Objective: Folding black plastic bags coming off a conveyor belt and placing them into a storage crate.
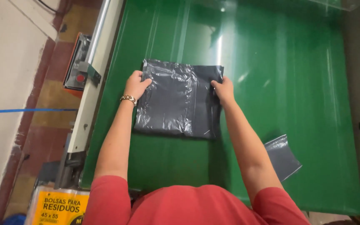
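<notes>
The green counter (271,125) fills the view, glossy under the light, one surface. On it, centre-left, lies one stack of dark grey plastic bags (178,100), flat and roughly square. Both my arms reach forward from my red sleeves, elbows nearly straight. My left hand (136,85) grips the stack's left edge near the top corner, thumb on top of the plastic. My right hand (224,89) pinches the stack's right edge, fingers curled onto the film. One single grey bag (283,156) lies apart at the lower right, partly hidden by my right forearm. One yellow printed package (59,206) sits below the counter's left corner. One bracelet (128,98) circles my left wrist.
</notes>
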